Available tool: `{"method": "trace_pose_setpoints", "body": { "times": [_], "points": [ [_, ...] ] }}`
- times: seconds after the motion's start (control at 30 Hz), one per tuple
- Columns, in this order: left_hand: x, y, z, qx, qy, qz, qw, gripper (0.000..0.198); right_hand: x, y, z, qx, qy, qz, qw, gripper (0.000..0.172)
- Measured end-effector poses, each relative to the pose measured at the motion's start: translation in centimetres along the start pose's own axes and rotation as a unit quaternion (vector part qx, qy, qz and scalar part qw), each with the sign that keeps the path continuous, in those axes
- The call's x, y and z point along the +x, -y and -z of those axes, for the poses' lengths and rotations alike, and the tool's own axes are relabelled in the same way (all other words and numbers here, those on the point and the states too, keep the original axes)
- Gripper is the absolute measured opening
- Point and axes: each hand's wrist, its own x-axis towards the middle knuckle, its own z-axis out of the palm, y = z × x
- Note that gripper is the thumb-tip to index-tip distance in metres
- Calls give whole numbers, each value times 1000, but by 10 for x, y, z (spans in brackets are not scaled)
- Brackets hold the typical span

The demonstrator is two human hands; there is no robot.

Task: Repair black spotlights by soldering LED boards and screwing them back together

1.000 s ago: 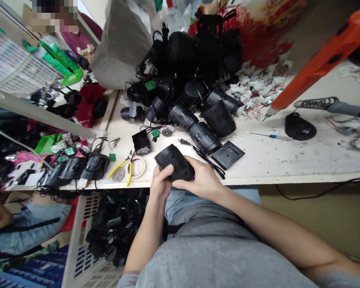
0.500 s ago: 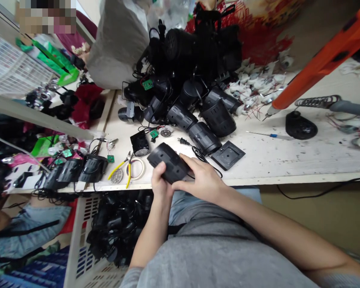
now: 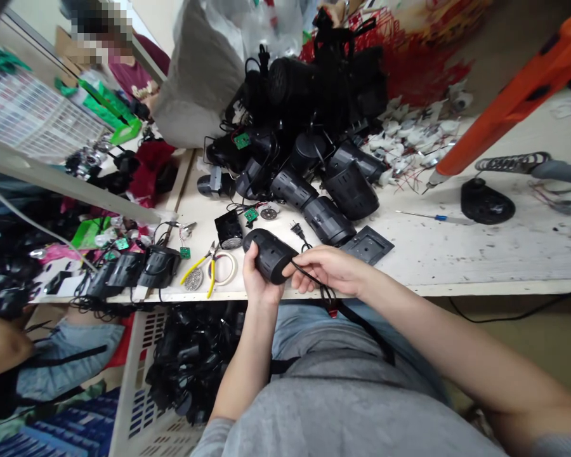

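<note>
My left hand [image 3: 258,284] is wrapped around a black ribbed lamp housing [image 3: 268,254], held just above the front edge of the white workbench [image 3: 457,254]. My right hand [image 3: 330,270] is closed in a pinch on the housing's black power cord [image 3: 314,279], which runs to a plug [image 3: 295,228] lying on the bench and loops down over my lap. A flat black square plate [image 3: 368,244] lies just beyond my right hand.
A heap of black lamp housings [image 3: 314,139] fills the bench's back. Yellow-handled pliers [image 3: 202,266], a tape ring [image 3: 223,266] and small circuit boards lie left of my hands. An orange tool [image 3: 514,101] and soldering stand [image 3: 485,200] sit right. A white basket [image 3: 171,374] of black parts stands below; another person sits far left.
The housing has turned in my left hand. My right hand came off the housing body and took hold of its cord, which now hangs over my lap.
</note>
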Motion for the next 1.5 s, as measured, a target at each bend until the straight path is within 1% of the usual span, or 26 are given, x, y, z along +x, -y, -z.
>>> {"method": "trace_pose_setpoints", "body": {
  "times": [0.07,0.13,0.23,0.33,0.4,0.47,0.5,0.53,0.57,0.6,0.63,0.67,0.7,0.77,0.8,0.87,0.9,0.93,0.97,1.0,1.07,1.13,1.2,1.3,1.37,1.5],
  "points": [
    [-3,0,-4,-4,-8,-8,1000,29,2,0,1,57,20,-8,998,28],
    [-4,-2,-8,-4,-13,-23,1000,27,3,-2,0,76,13,11,997,22],
    [-5,-3,-12,-4,-21,-55,998,23,6,-9,-3,67,-27,67,995,16],
    [-5,-4,-14,-2,-26,-82,996,18,8,-15,-7,42,-72,127,988,15],
    [-6,-4,-14,2,-21,-95,995,19,7,-18,-9,23,-97,158,982,14],
    [-6,-4,-15,7,-13,-102,995,22,4,-21,-10,-28,-133,202,970,13],
    [-6,-4,-14,8,-10,-103,995,23,2,-23,-10,-85,-164,248,951,13],
    [-7,-4,-14,9,-8,-103,995,24,0,-25,-10,-159,-199,306,917,14],
    [-7,-4,-13,12,-6,-103,995,26,-1,-27,-9,-239,-232,368,868,16],
    [-7,-4,-11,15,-4,-103,995,27,-3,-29,-8,-313,-255,421,812,19],
    [-7,-4,-10,19,0,-104,994,29,-4,-30,-7,-369,-264,456,766,21],
    [-7,-4,-8,24,6,-108,994,31,-5,-30,-5,-397,-263,471,743,21],
    [-7,-3,-6,28,13,-115,993,33,-6,-30,-4,-405,-262,472,738,20],
    [-8,-2,-2,33,26,-134,990,37,-7,-29,-2,-386,-282,461,748,8],
    [-9,0,0,36,34,-142,989,39,-7,-29,-3,-373,-297,453,754,10],
    [-11,2,2,43,51,-148,987,44,-7,-29,-6,-370,-313,430,762,48],
    [-13,3,2,48,60,-146,986,47,-7,-30,-9,-381,-310,416,766,68],
    [-14,5,2,52,70,-142,986,52,-6,-31,-13,-391,-303,403,770,81],
    [-16,6,2,55,79,-138,986,57,-5,-32,-16,-398,-298,397,772,86],
    [-18,7,2,58,87,-134,985,63,-4,-34,-20,-397,-297,401,770,86],
    [-21,9,3,64,103,-125,985,73,-3,-36,-25,-383,-302,428,761,78],
    [-24,10,3,72,116,-118,984,77,-2,-37,-27,-372,-301,463,746,69],
    [-25,12,4,77,121,-116,983,75,-2,-38,-27,-367,-293,488,735,65],
    [-26,13,4,77,115,-122,983,68,-2,-39,-26,-359,-282,515,725,63],
    [-25,14,4,74,109,-125,983,68,-1,-41,-25,-356,-279,531,717,64],
    [-23,17,0,63,100,-128,985,69,1,-43,-24,-351,-281,539,712,65]
  ]
}}
